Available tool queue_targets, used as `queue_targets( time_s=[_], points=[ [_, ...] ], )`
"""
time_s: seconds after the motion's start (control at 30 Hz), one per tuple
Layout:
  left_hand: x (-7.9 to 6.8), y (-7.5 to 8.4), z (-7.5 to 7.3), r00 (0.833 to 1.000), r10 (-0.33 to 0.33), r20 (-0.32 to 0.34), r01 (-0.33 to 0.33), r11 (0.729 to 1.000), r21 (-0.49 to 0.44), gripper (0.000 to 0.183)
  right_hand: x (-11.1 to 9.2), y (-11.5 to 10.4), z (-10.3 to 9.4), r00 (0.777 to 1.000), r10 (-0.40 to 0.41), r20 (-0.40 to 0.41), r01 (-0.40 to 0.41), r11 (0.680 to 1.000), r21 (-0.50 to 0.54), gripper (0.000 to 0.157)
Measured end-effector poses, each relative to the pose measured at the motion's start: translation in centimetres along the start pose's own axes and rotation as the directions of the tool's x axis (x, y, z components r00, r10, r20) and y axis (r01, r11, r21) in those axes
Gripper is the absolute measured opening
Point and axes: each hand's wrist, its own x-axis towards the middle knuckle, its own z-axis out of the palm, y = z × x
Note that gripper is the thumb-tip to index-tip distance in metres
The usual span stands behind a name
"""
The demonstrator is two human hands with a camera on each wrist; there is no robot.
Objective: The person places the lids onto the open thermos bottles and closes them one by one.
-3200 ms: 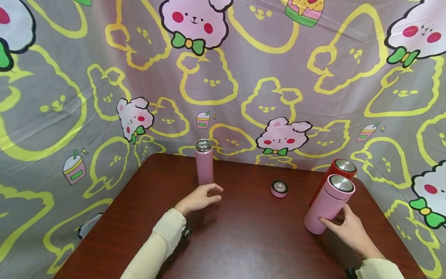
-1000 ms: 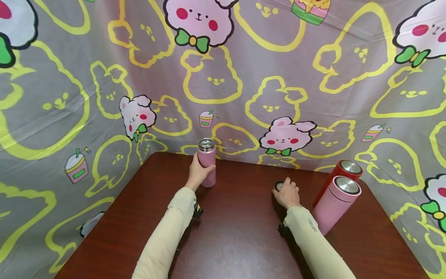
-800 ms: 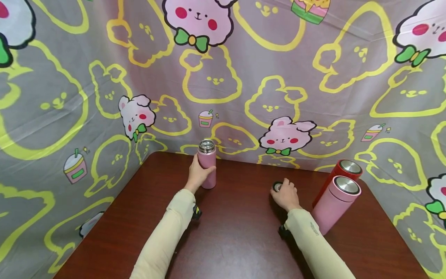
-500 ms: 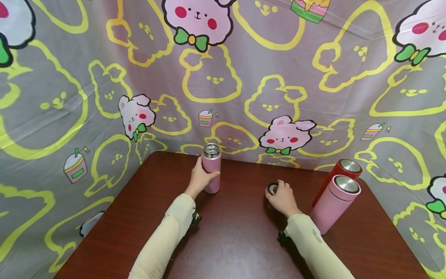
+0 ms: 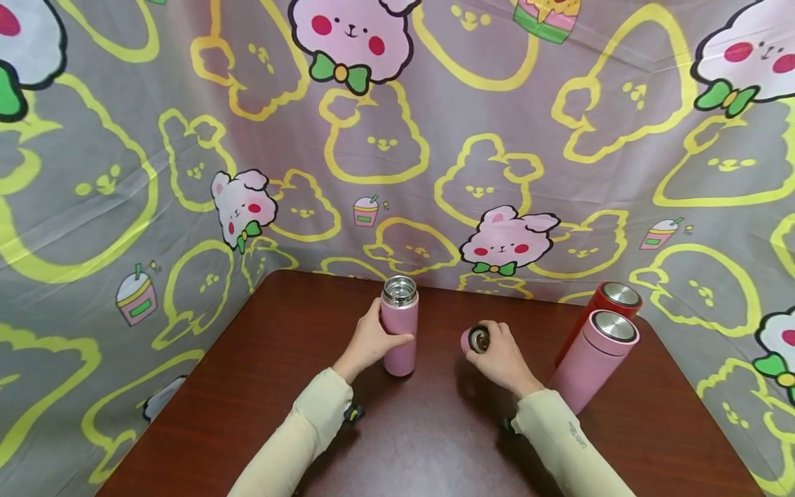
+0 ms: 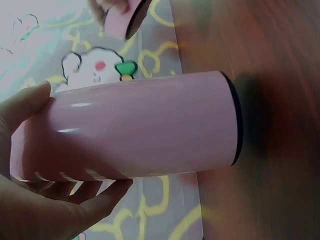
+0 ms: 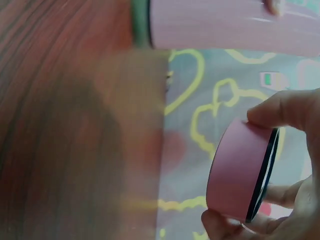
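My left hand (image 5: 370,343) grips a pink thermos flask (image 5: 400,335) round its body, thumb on the near side. The flask is upright with its bare steel mouth showing; the left wrist view has the dark-edged base of this flask (image 6: 150,127) just off the tabletop. To its right, my right hand (image 5: 504,359) pinches a pink screw lid (image 5: 467,341) by its rim, tilted so the dark-ringed inside shows. In the right wrist view the lid (image 7: 240,170) sits between thumb and fingers, held above the table, and apart from the flask.
At the right of the brown table (image 5: 248,414) stand a capped pink flask (image 5: 593,362) and, behind it, a capped red flask (image 5: 590,310). My right forearm passes close by the pink one. A patterned cloth (image 5: 385,138) hangs along the back and left side.
My right hand has let go of the capped pink flask and picked up the lid, carrying it left. My left hand has taken hold of the lidless flask and brought it nearer and rightward.
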Motion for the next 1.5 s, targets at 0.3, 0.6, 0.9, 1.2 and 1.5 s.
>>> queue_targets(
  time_s=[0.3, 0.6, 0.9, 1.2, 1.5],
  points=[
    [-2.1, 1.4, 1.6, 0.995, 0.068, 0.074, -0.066, 0.998, -0.023, 0.077, -1.4, -2.1, -2.2, 0.994, -0.095, -0.052, 0.103, 0.978, 0.179, 0.065],
    [-3.1, 2.1, 3.3, 0.990, 0.080, 0.119, -0.078, 0.997, -0.023, 0.077, -2.1, -3.0, -3.5, 0.972, -0.145, -0.183, 0.213, 0.873, 0.439, 0.051],
    [-3.2, 2.4, 4.2, 0.986, 0.079, 0.145, -0.077, 0.997, -0.021, 0.077, -2.4, -4.5, -4.7, 0.960, -0.186, -0.210, 0.280, 0.696, 0.662, 0.054],
    [-3.1, 2.8, 4.8, 0.983, 0.085, 0.164, -0.082, 0.996, -0.024, 0.079, -2.5, -5.7, -5.7, 0.945, -0.242, -0.222, 0.327, 0.637, 0.698, 0.063],
    [-3.3, 2.9, 5.2, 0.982, 0.073, 0.175, -0.069, 0.997, -0.032, 0.078, -2.4, -6.4, -6.1, 0.906, -0.318, -0.280, 0.423, 0.633, 0.648, 0.061]
  ],
)
